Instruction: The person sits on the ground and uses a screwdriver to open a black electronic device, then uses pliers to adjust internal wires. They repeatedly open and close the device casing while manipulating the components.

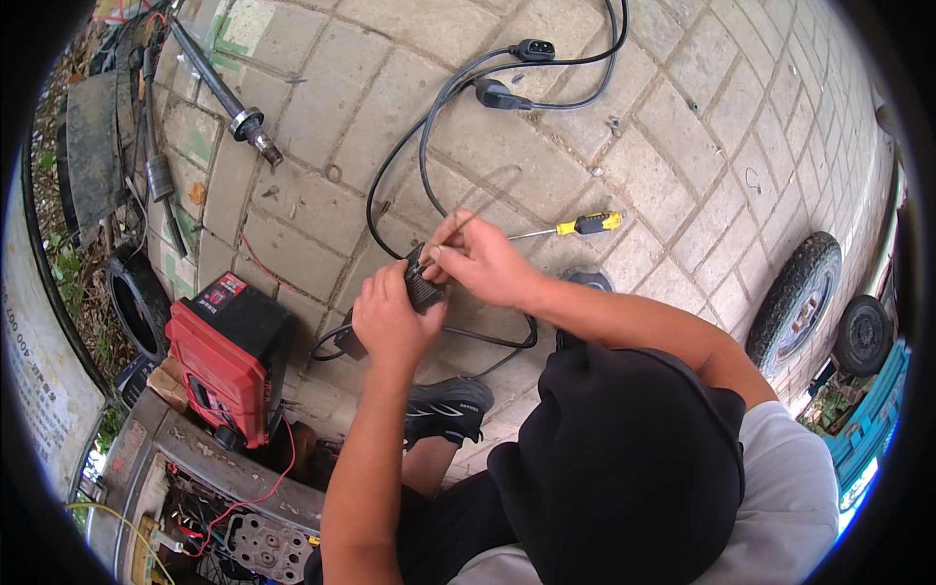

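My left hand [387, 307] grips a black vented box [428, 289], which looks like a power adapter or charger. Between the fingertips of my right hand [475, 256] is a thin bent wire [497, 183], blurred, its loop reaching out over the paving. The right fingertips are at the upper face of the box; where the wire's other end goes is hidden. A second dark block [351, 340] shows partly behind the left hand, with a black cable [376, 197] nearby. Just beyond my right hand lies a yellow-and-black screwdriver [589, 223] on the bricks.
Cable plugs [501, 95] lie farther out on the brick paving [453, 44]. On the left are a red-and-black tool case or battery unit [227, 358], an axle shaft [219, 88] and a loose tyre [137, 300]. Wheels [797, 303] stand at right; an open metal housing [241, 526] is at lower left.
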The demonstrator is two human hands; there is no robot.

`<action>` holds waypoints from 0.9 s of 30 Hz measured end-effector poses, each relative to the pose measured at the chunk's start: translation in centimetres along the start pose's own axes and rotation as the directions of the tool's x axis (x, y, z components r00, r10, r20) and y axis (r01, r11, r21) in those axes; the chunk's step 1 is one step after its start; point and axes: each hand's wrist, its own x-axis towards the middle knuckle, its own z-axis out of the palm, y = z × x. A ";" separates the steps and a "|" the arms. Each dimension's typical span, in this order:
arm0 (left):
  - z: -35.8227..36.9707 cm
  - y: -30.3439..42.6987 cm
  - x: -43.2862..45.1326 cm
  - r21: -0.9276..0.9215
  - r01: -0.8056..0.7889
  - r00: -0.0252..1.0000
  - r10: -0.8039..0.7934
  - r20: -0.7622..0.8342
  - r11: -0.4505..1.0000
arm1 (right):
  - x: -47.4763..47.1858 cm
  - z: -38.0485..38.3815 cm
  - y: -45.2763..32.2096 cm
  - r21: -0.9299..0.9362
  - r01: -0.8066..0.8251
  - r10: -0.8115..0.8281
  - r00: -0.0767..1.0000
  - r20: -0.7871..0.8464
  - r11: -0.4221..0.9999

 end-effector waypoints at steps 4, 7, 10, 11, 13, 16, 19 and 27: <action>-0.2 0.1 0.1 0.004 -0.002 1.000 0.002 0.007 1.000 | 1.8 -0.6 -1.5 -0.309 0.181 -0.143 0.980 0.142 0.934; -0.3 0.1 0.1 0.001 0.006 1.000 -0.006 0.010 1.000 | 2.3 -0.7 -2.2 -0.362 0.141 -0.087 0.983 0.163 0.921; -0.2 0.1 0.0 0.001 0.005 1.000 -0.005 0.011 1.000 | 2.4 -0.9 -2.4 -0.338 0.197 -0.131 0.969 0.209 0.920; -0.2 0.1 0.0 0.004 0.009 1.000 -0.009 0.018 1.000 | 2.2 -0.9 -2.3 -0.357 0.147 -0.079 0.977 0.196 0.923; -0.1 0.1 0.0 0.007 0.007 1.000 -0.007 0.018 1.000 | 1.7 -1.1 -1.9 -0.326 0.157 -0.091 0.974 0.209 0.932; 0.0 0.1 0.1 0.003 -0.001 1.000 0.001 -0.005 1.000 | 0.0 -0.1 0.0 -0.176 0.157 -0.153 0.988 0.034 0.972; 0.0 0.1 0.0 -0.001 0.007 1.000 -0.007 -0.011 1.000 | -0.6 0.3 1.7 -0.017 0.232 -0.233 0.972 -0.013 0.972; 0.0 0.2 0.0 0.011 0.017 1.000 -0.017 0.002 1.000 | -1.0 0.4 2.4 0.271 0.130 -0.116 0.991 -0.067 0.954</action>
